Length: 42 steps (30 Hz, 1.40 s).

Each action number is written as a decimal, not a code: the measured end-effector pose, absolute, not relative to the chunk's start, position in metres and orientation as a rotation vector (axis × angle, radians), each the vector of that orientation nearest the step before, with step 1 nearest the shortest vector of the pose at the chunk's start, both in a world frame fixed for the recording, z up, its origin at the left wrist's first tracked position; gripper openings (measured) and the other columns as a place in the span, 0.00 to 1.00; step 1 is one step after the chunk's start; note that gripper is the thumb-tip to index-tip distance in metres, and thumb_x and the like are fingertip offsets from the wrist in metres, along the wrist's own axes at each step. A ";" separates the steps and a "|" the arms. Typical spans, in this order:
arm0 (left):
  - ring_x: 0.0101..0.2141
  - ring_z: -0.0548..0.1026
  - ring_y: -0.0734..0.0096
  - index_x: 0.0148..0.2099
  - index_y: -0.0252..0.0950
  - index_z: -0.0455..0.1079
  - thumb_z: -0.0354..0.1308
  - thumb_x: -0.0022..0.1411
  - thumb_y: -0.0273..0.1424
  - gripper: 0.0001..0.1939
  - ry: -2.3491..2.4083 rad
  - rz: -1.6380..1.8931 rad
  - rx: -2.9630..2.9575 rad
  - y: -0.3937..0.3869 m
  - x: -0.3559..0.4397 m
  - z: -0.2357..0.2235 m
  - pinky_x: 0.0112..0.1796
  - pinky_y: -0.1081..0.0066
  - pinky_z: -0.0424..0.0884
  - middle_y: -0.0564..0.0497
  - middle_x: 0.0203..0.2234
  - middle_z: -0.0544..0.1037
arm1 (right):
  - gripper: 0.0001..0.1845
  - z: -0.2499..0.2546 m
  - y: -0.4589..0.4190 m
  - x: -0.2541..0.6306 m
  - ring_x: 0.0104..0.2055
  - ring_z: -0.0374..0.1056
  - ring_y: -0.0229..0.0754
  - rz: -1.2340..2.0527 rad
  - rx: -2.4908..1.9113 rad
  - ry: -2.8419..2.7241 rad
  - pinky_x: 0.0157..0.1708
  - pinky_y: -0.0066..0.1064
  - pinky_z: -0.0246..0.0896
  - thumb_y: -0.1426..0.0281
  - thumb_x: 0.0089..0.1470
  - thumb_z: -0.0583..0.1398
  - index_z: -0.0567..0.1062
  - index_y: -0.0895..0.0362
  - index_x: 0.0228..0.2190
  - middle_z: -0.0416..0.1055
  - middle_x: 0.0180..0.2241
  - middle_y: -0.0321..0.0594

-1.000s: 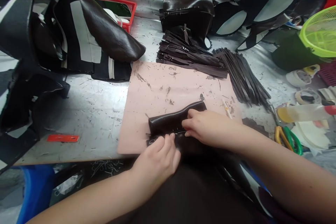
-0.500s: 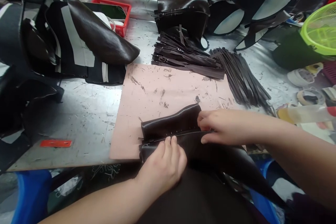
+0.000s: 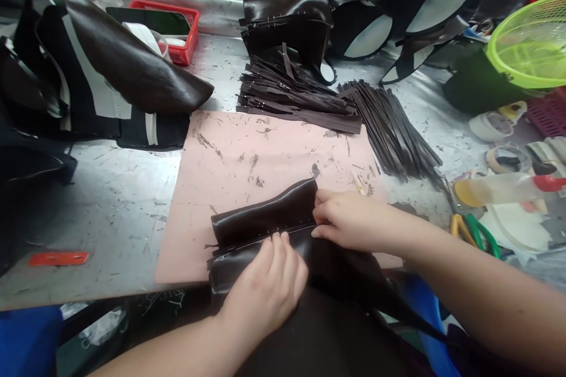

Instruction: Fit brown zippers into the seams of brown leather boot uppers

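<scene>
A dark brown leather boot upper (image 3: 269, 207) lies across the near edge of a pink mat, with part of it hanging over toward my body. A zipper seam with small pale marks beside it runs along the piece. My left hand (image 3: 269, 280) is closed on the near side of the upper, fingertips pressed together along the seam. At the right end of the seam, my right hand (image 3: 342, 218) pinches the leather between thumb and curled fingers. What lies under both hands is hidden.
Loose zippers (image 3: 300, 97) are heaped behind the pink mat (image 3: 186, 206), beside a bundle of dark strips (image 3: 393, 129). More boot uppers (image 3: 287, 12) stand at the back, others (image 3: 132, 65) at left. Scissors (image 3: 475, 232), a bottle (image 3: 499, 189) and tape rolls (image 3: 508, 159) lie right.
The view has swung slightly right, so everything appears further left and the scissors' handles now show. Both hands keep their hold on the boot upper, with little visible change in grip.
</scene>
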State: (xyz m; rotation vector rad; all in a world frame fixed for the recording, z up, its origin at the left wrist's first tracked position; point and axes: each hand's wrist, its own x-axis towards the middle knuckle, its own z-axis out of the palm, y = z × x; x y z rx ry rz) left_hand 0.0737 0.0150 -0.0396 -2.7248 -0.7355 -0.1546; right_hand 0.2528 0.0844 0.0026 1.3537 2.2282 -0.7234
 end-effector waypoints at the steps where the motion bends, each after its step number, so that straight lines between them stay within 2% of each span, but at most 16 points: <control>1: 0.36 0.74 0.58 0.42 0.26 0.68 0.47 0.58 0.25 0.13 -0.729 -0.147 -2.728 0.016 0.077 -0.039 0.39 0.62 0.64 0.39 0.38 0.76 | 0.12 0.001 0.084 0.252 0.31 0.67 0.40 -0.694 1.349 2.242 0.28 0.28 0.58 0.65 0.51 0.54 0.75 0.56 0.25 0.68 0.34 0.40; 4: 0.40 0.72 0.59 0.46 0.27 0.67 0.44 0.58 0.24 0.16 -0.696 -0.162 -2.769 0.019 0.086 -0.042 0.39 0.63 0.65 0.40 0.42 0.74 | 0.13 0.000 0.084 0.249 0.29 0.67 0.40 -0.598 1.330 2.279 0.25 0.28 0.56 0.65 0.51 0.54 0.75 0.58 0.25 0.69 0.33 0.42; 7: 0.43 0.71 0.60 0.46 0.26 0.68 0.43 0.58 0.23 0.17 -0.679 -0.229 -2.793 0.020 0.090 -0.045 0.40 0.65 0.65 0.40 0.44 0.74 | 0.15 0.002 0.084 0.255 0.28 0.66 0.40 -0.576 1.337 2.309 0.24 0.28 0.55 0.64 0.50 0.54 0.74 0.59 0.23 0.69 0.30 0.43; 11: 0.41 0.72 0.62 0.45 0.30 0.69 0.45 0.58 0.24 0.15 -0.695 -0.227 -2.838 0.025 0.090 -0.045 0.38 0.67 0.66 0.43 0.45 0.73 | 0.15 0.006 0.081 0.281 0.26 0.63 0.37 -0.869 1.451 2.217 0.24 0.26 0.55 0.62 0.50 0.54 0.70 0.58 0.20 0.68 0.26 0.39; 15: 0.41 0.72 0.62 0.43 0.33 0.69 0.48 0.57 0.25 0.13 -0.698 -0.197 -2.886 0.030 0.090 -0.043 0.34 0.67 0.67 0.45 0.49 0.70 | 0.10 0.002 0.068 0.300 0.30 0.63 0.35 -1.103 1.555 2.235 0.32 0.26 0.58 0.67 0.51 0.54 0.66 0.57 0.21 0.65 0.31 0.36; 20: 0.44 0.71 0.62 0.42 0.32 0.69 0.50 0.57 0.28 0.12 -0.703 -0.222 -2.880 0.030 0.093 -0.046 0.42 0.67 0.65 0.44 0.46 0.72 | 0.10 -0.009 0.057 0.305 0.32 0.62 0.35 -1.194 1.706 2.256 0.33 0.27 0.58 0.67 0.54 0.53 0.64 0.57 0.23 0.62 0.32 0.36; 26: 0.44 0.70 0.62 0.49 0.35 0.67 0.49 0.56 0.30 0.18 -0.688 -0.198 -2.905 0.033 0.096 -0.046 0.40 0.67 0.67 0.48 0.51 0.69 | 0.10 -0.016 0.055 0.308 0.30 0.60 0.35 -1.184 1.832 2.286 0.30 0.27 0.58 0.68 0.52 0.55 0.63 0.57 0.22 0.62 0.29 0.35; 29: 0.43 0.70 0.61 0.49 0.36 0.68 0.49 0.55 0.30 0.19 -0.703 -0.162 -2.904 0.033 0.098 -0.045 0.38 0.66 0.68 0.48 0.51 0.69 | 0.09 -0.021 0.048 0.310 0.27 0.59 0.34 -1.218 1.919 2.395 0.27 0.26 0.57 0.71 0.50 0.58 0.62 0.56 0.22 0.61 0.27 0.35; 34: 0.44 0.69 0.62 0.49 0.37 0.68 0.46 0.57 0.28 0.18 -0.762 -0.127 -2.895 0.029 0.101 -0.047 0.39 0.66 0.66 0.50 0.51 0.69 | 0.10 -0.040 0.036 0.314 0.25 0.58 0.34 -1.230 2.050 2.734 0.24 0.25 0.54 0.71 0.52 0.56 0.61 0.56 0.21 0.61 0.23 0.35; 39: 0.45 0.67 0.62 0.49 0.38 0.68 0.45 0.58 0.27 0.19 -0.812 -0.165 -2.878 0.028 0.099 -0.052 0.41 0.65 0.64 0.51 0.51 0.68 | 0.13 -0.053 0.039 0.315 0.23 0.57 0.33 -1.111 2.196 2.613 0.22 0.25 0.52 0.70 0.50 0.58 0.60 0.56 0.19 0.60 0.21 0.33; 42: 0.45 0.67 0.62 0.49 0.38 0.69 0.46 0.57 0.28 0.18 -0.769 -0.168 -2.900 0.032 0.098 -0.049 0.40 0.66 0.64 0.51 0.51 0.68 | 0.14 -0.048 0.050 0.311 0.24 0.59 0.35 -1.042 2.119 2.463 0.23 0.25 0.52 0.70 0.48 0.59 0.59 0.56 0.17 0.61 0.22 0.33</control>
